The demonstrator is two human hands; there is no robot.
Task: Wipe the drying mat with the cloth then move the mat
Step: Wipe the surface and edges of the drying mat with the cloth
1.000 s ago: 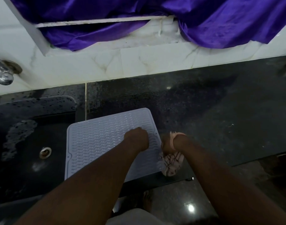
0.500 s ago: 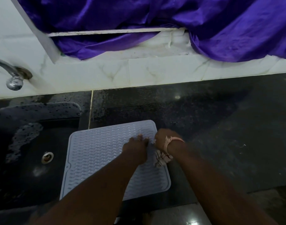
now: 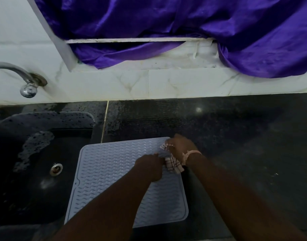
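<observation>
On the dark speckled stone counter [image 3: 236,145] before us lies the pale blue-grey ribbed silicone drying mat [image 3: 114,171], flat for most of its area, its left edge overhanging the black sink basin [image 3: 36,171]. At the mat's far right corner our two hands meet. Our left hand [image 3: 149,168] is curled into a fist at the right part of the mat, and it seems to pinch the mat's raised edge, though we cannot tell this for certain. Our right hand [image 3: 181,148], with a pink band [image 3: 191,153] at the wrist, grips the white cloth with dark checked lines [image 3: 173,165]; the cloth is bunched under the palm and pressed against the mat's corner, one end hanging out beneath the wrist. The hands are touching or nearly so.

Farther left, the sink shows a round metal drain [image 3: 56,169] and patches of foam. Behind it a chrome tap [image 3: 25,82] juts from the white marbled wall tiles [image 3: 166,84]. Above, shiny purple fabric [image 3: 184,23] drapes over a white ledge.
</observation>
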